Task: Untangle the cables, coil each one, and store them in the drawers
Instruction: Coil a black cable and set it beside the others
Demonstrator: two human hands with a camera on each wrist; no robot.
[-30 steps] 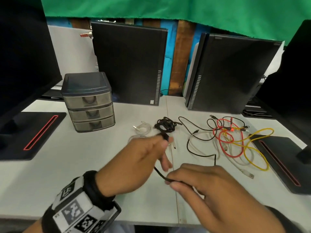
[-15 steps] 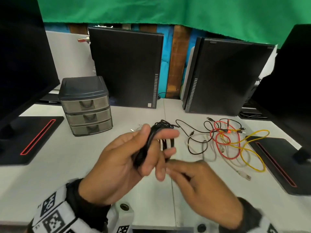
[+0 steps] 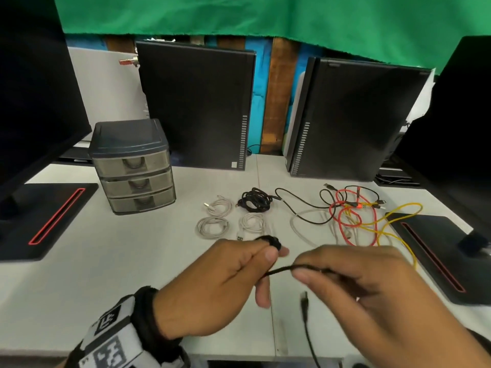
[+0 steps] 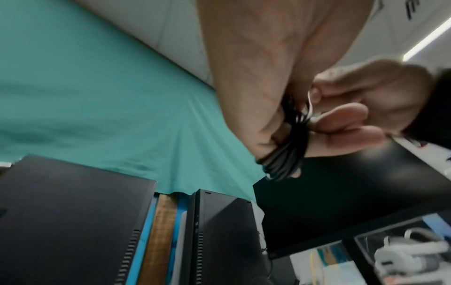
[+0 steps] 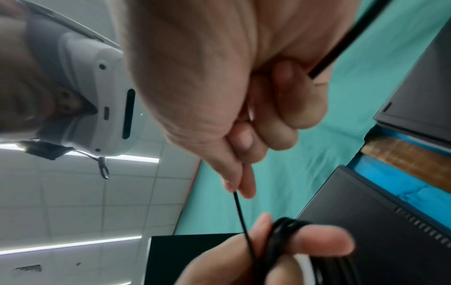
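My left hand (image 3: pixel 239 269) holds a black cable (image 3: pixel 281 270) wound in several turns round its fingers; the coil (image 4: pixel 288 152) shows in the left wrist view. My right hand (image 3: pixel 345 277) pinches the same cable (image 5: pixel 240 210) between thumb and fingers, just right of the left hand. The cable's free end with its plug (image 3: pixel 304 304) hangs below the right hand. On the table lie three coiled white cables (image 3: pixel 212 227), a coiled black cable (image 3: pixel 253 201) and a tangle of red, yellow, black and white cables (image 3: pixel 353 219). The grey three-drawer unit (image 3: pixel 132 166) stands at the back left with its drawers closed.
Two black computer towers (image 3: pixel 196 102) stand upright at the back of the white table (image 3: pixel 119 261). Monitors on black stands with red stripes (image 3: pixel 55 216) flank both sides. A green cloth hangs behind.
The hands have moved apart. The left hand turned over with the coil on its fingers, and the right hand drew a stretch of cable out to the right. The view tilted down.
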